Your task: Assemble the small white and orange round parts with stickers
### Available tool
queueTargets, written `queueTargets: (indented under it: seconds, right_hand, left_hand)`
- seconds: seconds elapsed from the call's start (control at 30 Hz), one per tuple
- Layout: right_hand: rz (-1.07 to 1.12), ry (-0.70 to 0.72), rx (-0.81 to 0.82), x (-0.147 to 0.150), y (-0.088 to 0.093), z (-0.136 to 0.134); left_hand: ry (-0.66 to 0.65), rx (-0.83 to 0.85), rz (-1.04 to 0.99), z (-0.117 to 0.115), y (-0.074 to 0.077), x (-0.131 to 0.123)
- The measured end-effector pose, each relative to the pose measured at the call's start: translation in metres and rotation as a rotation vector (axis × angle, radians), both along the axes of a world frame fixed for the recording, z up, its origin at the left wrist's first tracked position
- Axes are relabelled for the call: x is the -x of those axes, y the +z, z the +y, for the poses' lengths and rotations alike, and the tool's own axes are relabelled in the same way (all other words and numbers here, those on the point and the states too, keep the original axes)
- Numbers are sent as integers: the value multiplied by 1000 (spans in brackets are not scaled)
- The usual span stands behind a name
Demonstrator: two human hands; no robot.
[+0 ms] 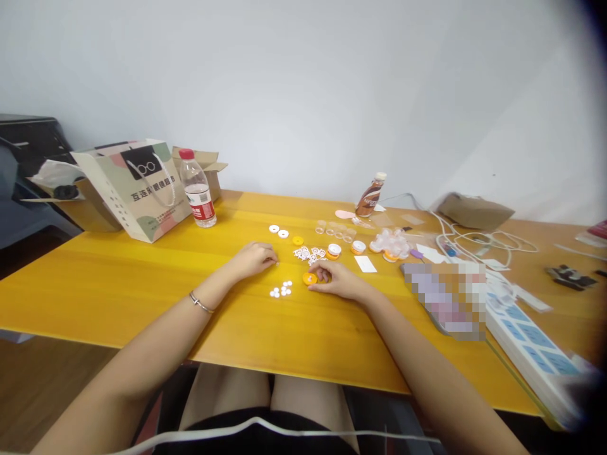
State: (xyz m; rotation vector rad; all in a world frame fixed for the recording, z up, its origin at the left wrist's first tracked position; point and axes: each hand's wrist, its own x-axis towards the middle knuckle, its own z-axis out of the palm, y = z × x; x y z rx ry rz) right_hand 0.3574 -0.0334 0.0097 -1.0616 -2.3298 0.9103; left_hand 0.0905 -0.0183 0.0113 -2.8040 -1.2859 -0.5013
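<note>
My right hand (339,280) grips an orange disc (309,279) with a pale centre between thumb and fingers, low over the table. My left hand (257,259) rests to the left with its fingers curled together; a tiny thing may be at the fingertips, too small to name. Several small white round pieces (283,291) lie in front, between the hands. Just beyond the right hand is a heap of white openwork pieces (310,254). Behind it lies a yellow disc (298,241). Two white rings (283,234) sit farther back.
White-and-orange round assemblies (334,251), clear cups (348,235) and a white card (365,264) stand to the right. A blurred-out phone (443,300) and cables (467,234) lie beyond. A water bottle (199,196) and paper bag (142,196) are left; a brown bottle (371,196) is behind.
</note>
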Motion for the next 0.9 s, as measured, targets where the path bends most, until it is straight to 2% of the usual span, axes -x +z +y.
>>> queueTargets:
  seconds: [0.2,0.4,0.53,0.67,0.9]
  right_hand:
    - [19,-23,7,1,-7,3]
    - [41,-47,5,5,-8,2]
    - [65,-50,-7,9,-10,2]
    - [90,-34,-23,13,-13,3]
    - [98,-4,-40,18,-12,2]
  left_hand:
    - [-25,-3,-40,1,0,-1]
    - [-23,78,-272,-4,0,-6]
    - [-44,154,-385,-12,-4,-20]
    - [-96,177,-405,-22,-6,-40]
    - [12,138,-355,-24,-14,-59]
